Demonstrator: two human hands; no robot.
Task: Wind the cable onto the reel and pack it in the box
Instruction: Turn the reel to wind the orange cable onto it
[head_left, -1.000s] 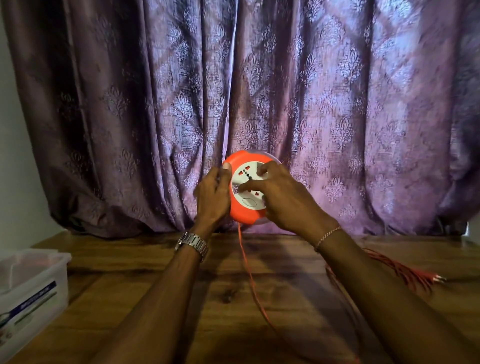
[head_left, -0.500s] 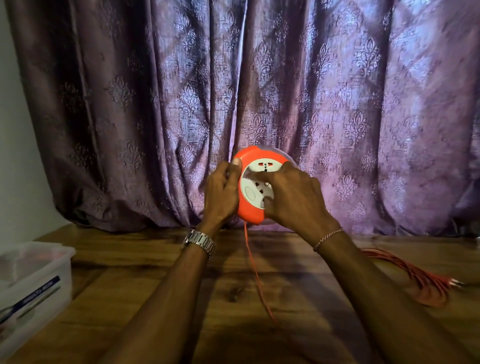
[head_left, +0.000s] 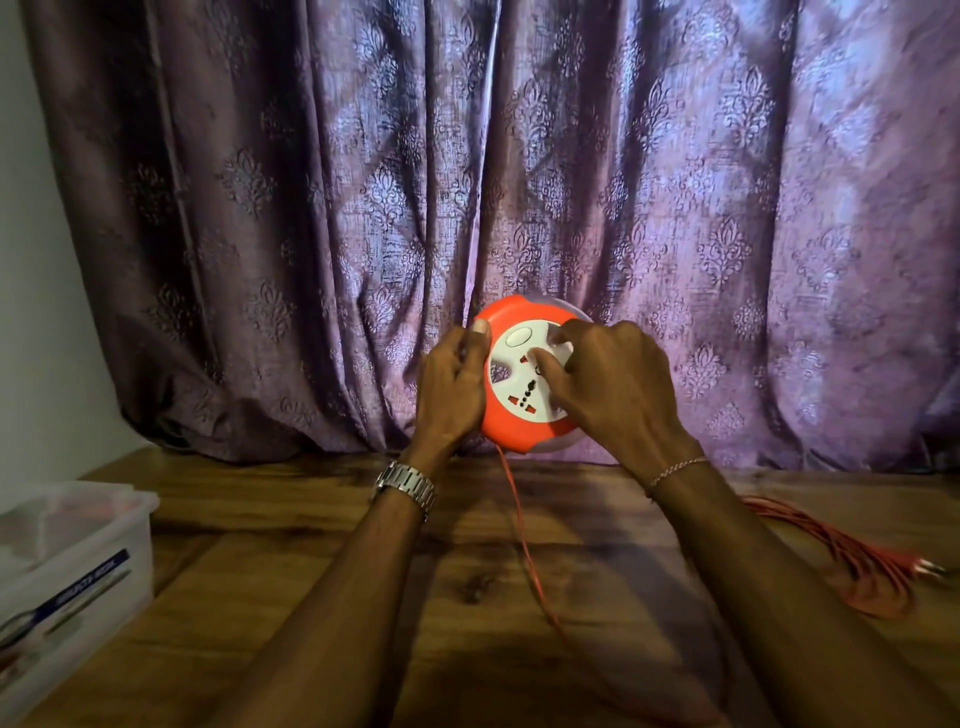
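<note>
An orange cable reel (head_left: 511, 431) with a white socket face is held upright above the wooden table (head_left: 291, 571), in front of the curtain. My left hand (head_left: 454, 387) grips its left rim, thumb on the top edge. On the white face lie the curled fingers of my right hand (head_left: 608, 387), covering the reel's right side. A thin orange cable (head_left: 524, 540) hangs from the bottom of the reel to the table and runs toward me. More of the cable lies in a loose bundle (head_left: 857, 566) at the right, ending in a blurred plug.
A clear plastic box (head_left: 78, 566) with a blue label stands at the table's left edge. A purple patterned curtain (head_left: 519, 182) hangs close behind the table. A pale wall is at the far left.
The white face has rotated: its oval button went from the bottom to the upper left. My right fingers shifted on the face. The camera view moved slightly.
</note>
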